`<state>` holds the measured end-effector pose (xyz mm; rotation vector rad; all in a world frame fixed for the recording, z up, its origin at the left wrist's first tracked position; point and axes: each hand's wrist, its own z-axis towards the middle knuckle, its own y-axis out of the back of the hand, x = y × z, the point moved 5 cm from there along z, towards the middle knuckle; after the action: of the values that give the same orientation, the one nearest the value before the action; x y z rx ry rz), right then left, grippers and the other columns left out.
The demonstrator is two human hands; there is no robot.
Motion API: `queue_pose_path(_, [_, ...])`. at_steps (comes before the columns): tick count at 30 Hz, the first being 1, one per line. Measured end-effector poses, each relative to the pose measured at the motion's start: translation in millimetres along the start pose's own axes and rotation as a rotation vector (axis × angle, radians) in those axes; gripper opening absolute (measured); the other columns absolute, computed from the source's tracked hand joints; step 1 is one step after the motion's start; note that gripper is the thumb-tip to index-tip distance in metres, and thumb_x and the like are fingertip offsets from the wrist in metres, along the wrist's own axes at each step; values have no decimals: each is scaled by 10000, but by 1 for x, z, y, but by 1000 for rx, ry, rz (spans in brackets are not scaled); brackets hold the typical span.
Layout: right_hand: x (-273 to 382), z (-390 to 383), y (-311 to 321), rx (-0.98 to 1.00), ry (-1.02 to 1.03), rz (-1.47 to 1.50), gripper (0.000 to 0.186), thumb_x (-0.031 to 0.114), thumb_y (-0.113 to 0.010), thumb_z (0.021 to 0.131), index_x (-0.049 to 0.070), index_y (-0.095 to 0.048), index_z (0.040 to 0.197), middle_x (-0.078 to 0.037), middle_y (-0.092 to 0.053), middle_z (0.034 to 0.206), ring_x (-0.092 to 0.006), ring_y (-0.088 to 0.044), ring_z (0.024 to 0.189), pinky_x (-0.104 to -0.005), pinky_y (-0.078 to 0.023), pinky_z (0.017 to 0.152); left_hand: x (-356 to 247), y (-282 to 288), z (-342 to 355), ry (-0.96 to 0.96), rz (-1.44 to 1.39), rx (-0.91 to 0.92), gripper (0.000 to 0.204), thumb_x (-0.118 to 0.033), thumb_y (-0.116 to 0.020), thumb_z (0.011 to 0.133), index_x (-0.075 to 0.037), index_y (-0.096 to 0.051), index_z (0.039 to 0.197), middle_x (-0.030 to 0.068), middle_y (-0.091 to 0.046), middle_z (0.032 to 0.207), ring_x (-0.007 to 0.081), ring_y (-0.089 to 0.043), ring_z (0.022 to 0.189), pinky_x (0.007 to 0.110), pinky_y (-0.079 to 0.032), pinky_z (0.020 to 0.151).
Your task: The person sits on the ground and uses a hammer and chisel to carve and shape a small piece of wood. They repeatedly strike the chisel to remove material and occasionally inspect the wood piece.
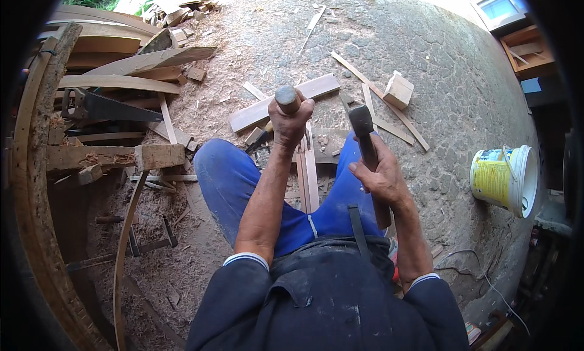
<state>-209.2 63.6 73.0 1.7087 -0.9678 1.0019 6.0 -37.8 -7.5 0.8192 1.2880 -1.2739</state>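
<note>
My left hand (288, 125) is closed round the wooden handle of a chisel (288, 100), its worn round butt pointing up; the hand hides most of the blade. In my right hand (384, 171) is a hammer (361, 121), gripped by its wooden handle with the dark metal head raised to the right of the chisel. Beneath my left hand, a long narrow wooden piece (309, 184) runs between my knees. Past it a wider plank (283, 103) lies slantwise on the ground. Another dark tool (261, 138) lies beside my left knee.
A handsaw (109, 106) rests among stacked curved timbers (121, 83) on the left, with a clamp (137, 244) below. Thin strips (389, 104) and a wood block (398, 90) lie ahead on the right. A white and yellow bucket (502, 179) lies tipped at far right, near a cable (483, 272).
</note>
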Motion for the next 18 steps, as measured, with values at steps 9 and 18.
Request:
queue_pose_path(9, [118, 41, 7, -30, 614, -691, 559, 26, -664, 884, 64, -471, 1407, -224, -696, 1016, -399, -718, 945, -472, -570, 790, 41, 17, 21, -692, 722, -13, 251, -66, -717, 828, -51, -686, 1076, 76, -683, 1009, 257, -641, 955, 420, -500, 830])
queue_pose_path(18, [142, 58, 0, 100, 598, -873, 493, 64, -651, 918, 56, -481, 1380, -204, -705, 991, -382, -721, 899, -485, -582, 771, 48, -1, 21, -164, -53, 10, 255, -91, -769, 825, -40, -688, 1061, 66, -703, 1038, 175, -668, 961, 357, -537, 841])
